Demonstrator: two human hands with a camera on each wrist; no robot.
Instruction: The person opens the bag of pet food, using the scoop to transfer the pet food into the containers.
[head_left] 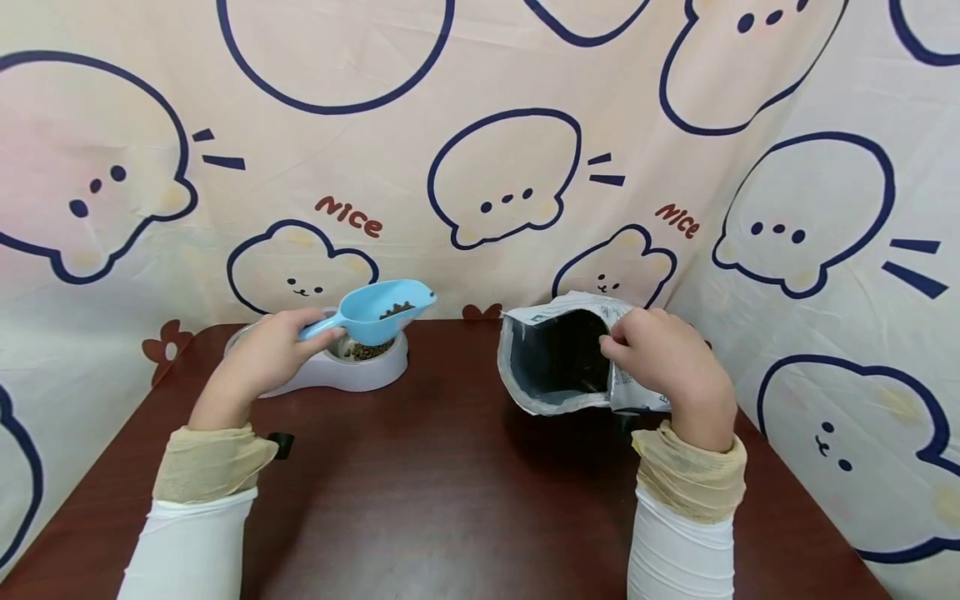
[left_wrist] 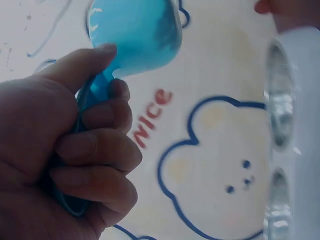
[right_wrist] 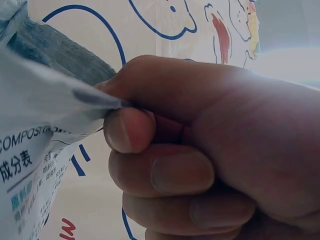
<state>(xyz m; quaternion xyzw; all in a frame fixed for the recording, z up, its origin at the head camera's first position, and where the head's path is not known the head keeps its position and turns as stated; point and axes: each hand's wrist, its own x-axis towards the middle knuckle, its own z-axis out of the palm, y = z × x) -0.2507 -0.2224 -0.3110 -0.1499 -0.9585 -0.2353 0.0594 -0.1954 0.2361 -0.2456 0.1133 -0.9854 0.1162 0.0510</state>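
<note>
My left hand (head_left: 272,354) grips the handle of a light blue scoop (head_left: 375,310), its fingers curled round it in the left wrist view. Some brown kibble (head_left: 397,309) lies in the scoop, which is held above a white double pet bowl (head_left: 352,377). More kibble (head_left: 372,351) sits in the bowl's right metal dish; the left dish is mostly behind my hand. On the right, my right hand (head_left: 670,357) pinches the rim of an open foil bag (head_left: 536,367), thumb against forefinger. The bag leans with its mouth toward me, dark contents inside.
The dark brown table (head_left: 420,483) runs back to a cream cloth backdrop (head_left: 405,167) printed with cartoon bears. Cloth also hangs at both sides. A small black object (head_left: 281,444) lies beside my left wrist.
</note>
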